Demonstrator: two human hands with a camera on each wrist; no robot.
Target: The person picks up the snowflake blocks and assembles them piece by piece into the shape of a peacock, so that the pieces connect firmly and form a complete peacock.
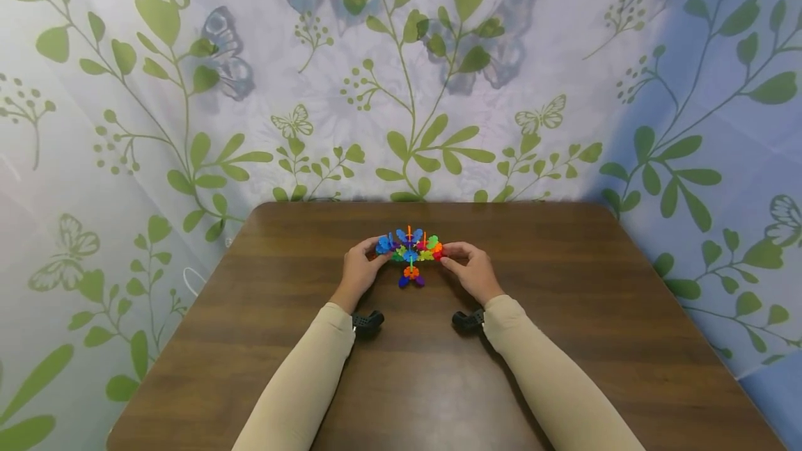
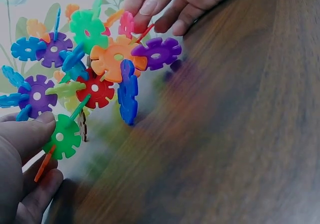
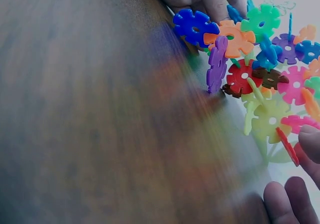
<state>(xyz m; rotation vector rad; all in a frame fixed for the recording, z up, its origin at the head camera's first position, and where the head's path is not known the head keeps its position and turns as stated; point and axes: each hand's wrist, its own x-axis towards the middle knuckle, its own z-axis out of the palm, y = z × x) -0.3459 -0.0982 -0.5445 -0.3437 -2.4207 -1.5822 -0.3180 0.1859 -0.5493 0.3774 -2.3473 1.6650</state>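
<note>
A construction of interlocking notched plastic discs (image 1: 410, 256) in many colours is held between both hands, close to the table's far edge. My left hand (image 1: 360, 273) pinches its left end; in the left wrist view, the thumb presses a green disc (image 2: 70, 146) with fingers behind it. On the opposite end my right hand (image 1: 475, 273) grips, its thumb against a pink disc (image 3: 295, 122) at the edge of the right wrist view. An orange disc (image 2: 107, 58), with a purple disc (image 2: 155, 53) and a blue disc (image 2: 128, 101) slotted into it, juts toward the near side. The fingers partly hide both ends.
Beneath the hands is a brown wooden table (image 1: 413, 381) with rounded far corners. A curtain (image 1: 351, 117) printed with green leaves and butterflies hangs behind it. Black wrist devices (image 1: 368, 324) sit at both sleeve cuffs. A thin white cable (image 1: 191, 277) loops beside the table's left edge.
</note>
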